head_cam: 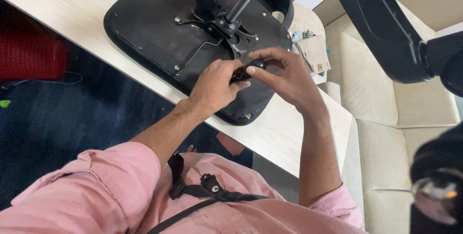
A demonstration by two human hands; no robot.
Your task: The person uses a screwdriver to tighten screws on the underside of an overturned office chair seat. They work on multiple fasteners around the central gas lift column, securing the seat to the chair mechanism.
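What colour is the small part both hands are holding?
Black, glossy: the small handle shows best in the head view, against the black seat underside.

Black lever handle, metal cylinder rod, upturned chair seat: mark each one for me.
black lever handle (pixel 248 70), head view, knob end between the fingers.
metal cylinder rod (pixel 242 1), head view, mid-shaft.
upturned chair seat (pixel 144 19), head view, bare black underside.

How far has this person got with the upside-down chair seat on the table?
Done: the seat lies underside up on the table, with the metal plate and gas cylinder on it. In hand: the left hand and right hand together grip a small black lever handle at the seat's edge. What remains cannot be told.
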